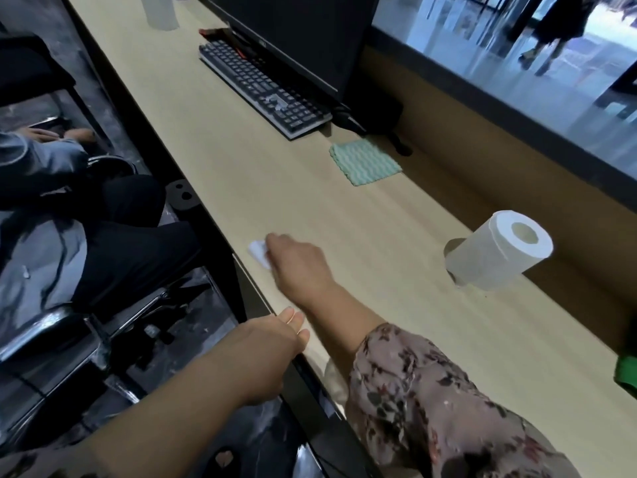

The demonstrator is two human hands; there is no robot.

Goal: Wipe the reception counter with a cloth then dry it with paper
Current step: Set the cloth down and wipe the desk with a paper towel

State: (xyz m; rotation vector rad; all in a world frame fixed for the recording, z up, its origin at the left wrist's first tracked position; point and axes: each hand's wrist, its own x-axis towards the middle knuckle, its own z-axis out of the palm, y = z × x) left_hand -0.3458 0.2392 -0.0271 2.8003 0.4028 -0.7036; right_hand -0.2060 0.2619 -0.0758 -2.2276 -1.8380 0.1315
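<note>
Right hand (297,262): knuckles up, fingers bent down over a small piece of white paper, which it grips and presses onto the surface; the fingertips are hidden beneath the hand.
Paper (258,253): crumpled and white, only its far end peeks out past the fingers; it lies on the surface close to the near edge.
Floral sleeve (431,391): covers the right arm from the elbow back, while the forearm is bare and stretches across the surface.
Left hand (282,334): rests at the near edge of the surface, just behind the right wrist, fingers loosely extended and holding nothing; how firmly it touches the edge cannot be told.
Surface (379,219): a long pale wood-look counter with a dark front edge, running away toward the top left.
Cloth (365,162): green and white with a wavy pattern, folded flat on the surface, well apart from both hands and just this side of the keyboard.
Paper roll (499,251): white, lying tilted on its side near the back wall of the surface, hollow core facing the camera, to the right of the right hand.
Keyboard (262,86): dark, lying lengthwise in front of the monitor.
Monitor (293,36): black, screen dark, standing behind the keyboard.
Green object (627,370): cut off at the right edge; what it is cannot be told.
Seated person (120,243): dark trousers, on a chair to the left of the surface.
</note>
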